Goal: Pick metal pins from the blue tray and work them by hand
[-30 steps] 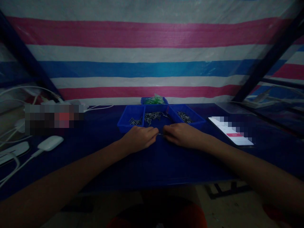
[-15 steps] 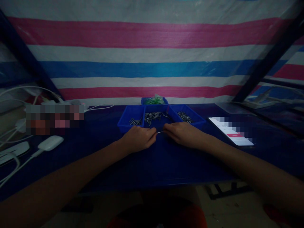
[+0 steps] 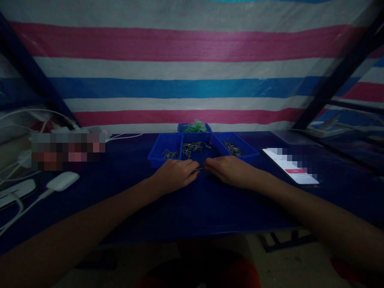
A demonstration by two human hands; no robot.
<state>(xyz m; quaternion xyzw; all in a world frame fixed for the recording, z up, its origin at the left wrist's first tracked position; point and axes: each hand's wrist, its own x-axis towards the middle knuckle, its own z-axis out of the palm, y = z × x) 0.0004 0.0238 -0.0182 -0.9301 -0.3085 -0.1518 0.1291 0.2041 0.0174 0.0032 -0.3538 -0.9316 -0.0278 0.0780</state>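
A thin, small metal piece (image 3: 199,169) bridges the fingertips of both hands just above the blue table; its exact kind is too small to make out. My left hand (image 3: 174,176) is closed in a pinch on one end. Opposite it, my right hand (image 3: 232,171) is closed too, its fingertips at the other end. Behind my left hand stands a blue bin (image 3: 154,153) with small metal pins (image 3: 171,154). Another blue bin (image 3: 250,149), behind my right hand, holds similar pins (image 3: 232,148). Between the bins lies a loose pile of metal pins (image 3: 193,148).
At the back, a smaller blue bin (image 3: 181,129) holds green pieces in clear plastic (image 3: 195,127). A lit phone (image 3: 288,166) lies at the right. White cables and a white charger (image 3: 63,181) occupy the left side. A striped sheet (image 3: 192,88) hangs behind the table.
The metal piece and the fingertips around it have shifted slightly, with the piece now darker and closer to my left fingers. Both hands otherwise stay in place.
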